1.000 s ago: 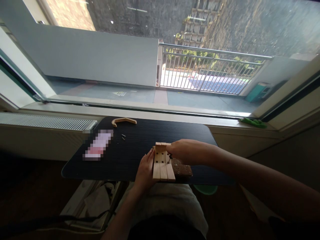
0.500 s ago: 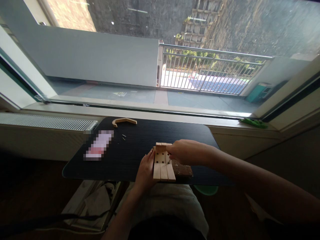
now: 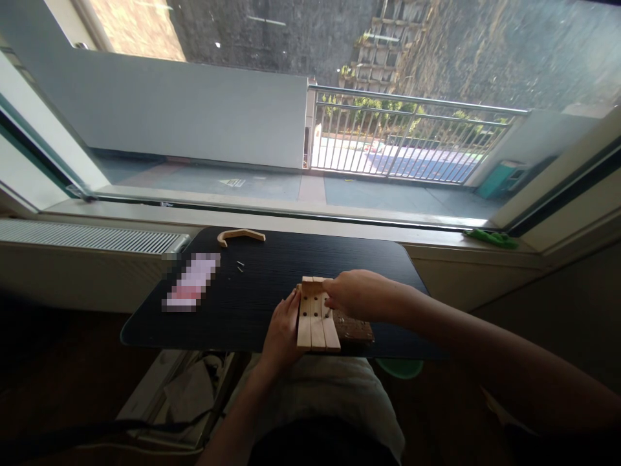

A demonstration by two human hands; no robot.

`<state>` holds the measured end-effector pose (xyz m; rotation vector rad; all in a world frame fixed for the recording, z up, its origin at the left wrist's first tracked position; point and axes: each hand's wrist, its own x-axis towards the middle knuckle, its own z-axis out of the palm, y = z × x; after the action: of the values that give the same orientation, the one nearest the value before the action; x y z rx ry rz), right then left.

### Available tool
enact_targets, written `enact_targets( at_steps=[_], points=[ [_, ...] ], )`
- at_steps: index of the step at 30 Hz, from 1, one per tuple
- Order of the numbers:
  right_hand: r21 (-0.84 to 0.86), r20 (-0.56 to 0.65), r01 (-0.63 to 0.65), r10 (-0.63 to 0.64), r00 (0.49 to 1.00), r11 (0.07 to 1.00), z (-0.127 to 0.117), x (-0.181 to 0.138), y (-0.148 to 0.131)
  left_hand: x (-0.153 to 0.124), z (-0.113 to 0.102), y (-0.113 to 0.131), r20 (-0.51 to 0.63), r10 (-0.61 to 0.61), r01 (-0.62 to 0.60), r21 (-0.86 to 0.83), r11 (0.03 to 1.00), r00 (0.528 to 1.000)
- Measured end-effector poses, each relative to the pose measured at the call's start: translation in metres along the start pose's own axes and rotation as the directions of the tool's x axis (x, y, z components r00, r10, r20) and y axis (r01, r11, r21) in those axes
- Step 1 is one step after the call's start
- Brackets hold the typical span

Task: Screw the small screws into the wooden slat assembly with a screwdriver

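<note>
1. Head view: a wooden block (image 3: 315, 315) of three slats lies at the near edge of the black desk (image 3: 272, 285).
2. The left hand (image 3: 281, 330) has its grip around the block's left edge.
3. The right hand (image 3: 356, 294) touches the block's far right corner; I cannot tell whether its grip is clenched.
</note>
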<state>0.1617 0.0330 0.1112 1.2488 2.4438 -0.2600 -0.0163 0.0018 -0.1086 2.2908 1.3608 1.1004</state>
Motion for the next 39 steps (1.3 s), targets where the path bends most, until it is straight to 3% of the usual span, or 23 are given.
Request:
enact_targets(
  at_steps=[4, 8, 15, 23, 39],
  points=[
    [-0.023, -0.007, -0.039, 0.038, 0.999, 0.999, -0.001, -0.001, 0.0, 0.0, 0.001, 0.0, -0.013, 0.002, -0.002, 0.003, 1.0, 1.0],
    [-0.052, -0.091, -0.049, 0.044, 0.995, 0.997, 0.005, -0.002, 0.0, 0.0, 0.002, 0.0, -0.021, 0.005, -0.005, 0.0, 1.0, 1.0],
    [-0.037, -0.196, 0.057, -0.063, 0.979, 0.998, 0.012, -0.009, 0.003, 0.0, 0.001, 0.001, -0.016, -0.014, 0.014, -0.004, 1.0, 1.0],
    [-0.07, -0.146, 0.235, -0.243, 0.959, 0.97, 0.008, -0.008, 0.014, 0.001, 0.001, 0.001, 0.004, -0.02, 0.02, -0.019, 1.0, 1.0],
    [-0.035, -0.123, 0.274, -0.276, 0.953, 0.961, 0.012, -0.004, 0.013, 0.001, -0.001, 0.002, 0.016, -0.027, 0.028, -0.027, 0.999, 0.999]
  ],
)
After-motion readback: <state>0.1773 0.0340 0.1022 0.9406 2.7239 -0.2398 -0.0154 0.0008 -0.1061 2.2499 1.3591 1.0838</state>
